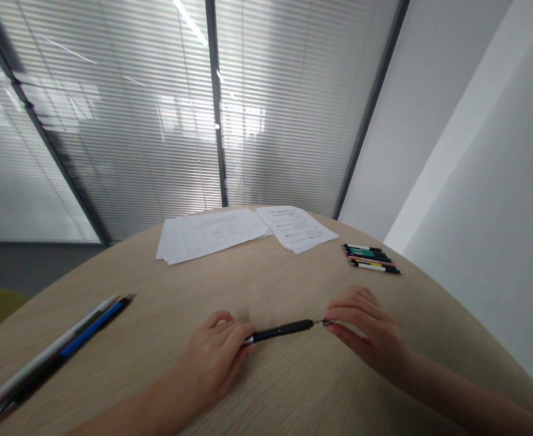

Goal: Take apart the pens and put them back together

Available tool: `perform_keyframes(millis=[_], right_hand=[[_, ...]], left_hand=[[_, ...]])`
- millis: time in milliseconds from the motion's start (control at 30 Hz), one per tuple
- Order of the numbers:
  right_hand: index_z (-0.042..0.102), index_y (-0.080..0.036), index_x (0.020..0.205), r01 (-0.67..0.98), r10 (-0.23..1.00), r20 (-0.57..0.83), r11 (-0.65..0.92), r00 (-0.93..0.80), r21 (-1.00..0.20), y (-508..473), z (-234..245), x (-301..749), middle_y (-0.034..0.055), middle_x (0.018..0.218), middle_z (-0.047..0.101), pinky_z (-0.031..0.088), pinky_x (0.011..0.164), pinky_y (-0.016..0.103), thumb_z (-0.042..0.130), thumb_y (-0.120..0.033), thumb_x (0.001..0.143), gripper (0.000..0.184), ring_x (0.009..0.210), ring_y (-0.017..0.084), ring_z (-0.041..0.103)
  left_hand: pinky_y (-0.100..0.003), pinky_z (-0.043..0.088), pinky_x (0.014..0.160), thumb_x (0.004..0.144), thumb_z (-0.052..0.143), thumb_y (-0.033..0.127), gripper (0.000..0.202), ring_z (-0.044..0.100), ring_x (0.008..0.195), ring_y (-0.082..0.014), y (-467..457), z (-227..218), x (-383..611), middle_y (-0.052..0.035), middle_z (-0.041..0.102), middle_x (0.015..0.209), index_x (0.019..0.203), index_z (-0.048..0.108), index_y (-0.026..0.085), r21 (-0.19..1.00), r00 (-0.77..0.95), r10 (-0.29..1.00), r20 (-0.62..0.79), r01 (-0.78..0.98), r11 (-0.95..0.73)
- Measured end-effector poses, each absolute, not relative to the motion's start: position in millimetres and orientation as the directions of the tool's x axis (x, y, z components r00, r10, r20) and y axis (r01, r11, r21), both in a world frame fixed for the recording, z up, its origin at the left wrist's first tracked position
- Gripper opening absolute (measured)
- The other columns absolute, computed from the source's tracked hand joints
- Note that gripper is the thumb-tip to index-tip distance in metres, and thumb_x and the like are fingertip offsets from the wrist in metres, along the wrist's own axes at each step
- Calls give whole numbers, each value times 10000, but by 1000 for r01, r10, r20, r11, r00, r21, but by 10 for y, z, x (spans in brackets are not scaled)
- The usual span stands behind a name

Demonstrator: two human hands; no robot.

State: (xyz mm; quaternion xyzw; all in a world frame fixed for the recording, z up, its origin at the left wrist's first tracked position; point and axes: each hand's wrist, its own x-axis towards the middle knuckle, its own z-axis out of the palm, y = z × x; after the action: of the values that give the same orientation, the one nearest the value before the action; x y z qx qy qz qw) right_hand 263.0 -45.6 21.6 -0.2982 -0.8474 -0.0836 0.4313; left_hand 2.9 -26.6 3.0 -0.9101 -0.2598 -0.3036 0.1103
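Observation:
My left hand is closed around the rear end of a black pen, low over the wooden table. The pen's grip end points right, and a thin, coil-like piece sticks out of it. Beyond that, my right hand pinches a small dark tip piece between thumb and fingers. The tip piece sits apart from the barrel, in line with it. Its exact shape is partly hidden by the fingertips.
Several pens lie side by side at the table's right. Long pens, one blue, rest at the left edge. Printed sheets and more papers lie at the back, before blinds. A white wall stands right.

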Motion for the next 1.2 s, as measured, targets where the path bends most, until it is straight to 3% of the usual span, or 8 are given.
perform_keyframes(millis=[267, 700, 1067, 1200], right_hand=[[540, -174, 844, 567, 438, 772, 814, -461, -123, -459, 165, 2595, 34, 712, 609, 413, 653, 308, 552, -117, 761, 102, 664, 139, 532], [544, -182, 822, 517, 492, 756, 822, -431, -240, -504, 140, 2530, 21, 676, 599, 445, 616, 263, 534, -119, 764, 85, 644, 130, 529], [530, -179, 757, 564, 567, 718, 772, -404, -293, -529, 87, 2487, 23, 635, 588, 444, 585, 259, 496, -152, 790, 55, 614, 138, 527], [536, -179, 732, 593, 598, 712, 740, -367, -316, -543, 67, 2466, 20, 636, 592, 441, 593, 253, 497, -171, 789, 69, 617, 133, 536]], left_hand=[[-290, 453, 642, 858, 277, 153, 177, 596, 545, -120, -269, 50, 57, 8, 639, 642, 880, 452, 172, -72, 690, 367, 624, 519, -852], [-293, 446, 650, 832, 297, 111, 165, 593, 543, -119, -295, 70, 69, 15, 635, 638, 871, 443, 177, -98, 718, 360, 596, 510, -855], [-261, 411, 548, 865, 264, 121, 183, 556, 524, -128, -245, -7, 50, 4, 610, 642, 850, 439, 170, -81, 706, 372, 603, 518, -851], [-285, 415, 606, 861, 285, 141, 196, 573, 620, -153, -276, -22, 59, -37, 634, 761, 979, 443, 140, -86, 677, 430, 597, 588, -805]])
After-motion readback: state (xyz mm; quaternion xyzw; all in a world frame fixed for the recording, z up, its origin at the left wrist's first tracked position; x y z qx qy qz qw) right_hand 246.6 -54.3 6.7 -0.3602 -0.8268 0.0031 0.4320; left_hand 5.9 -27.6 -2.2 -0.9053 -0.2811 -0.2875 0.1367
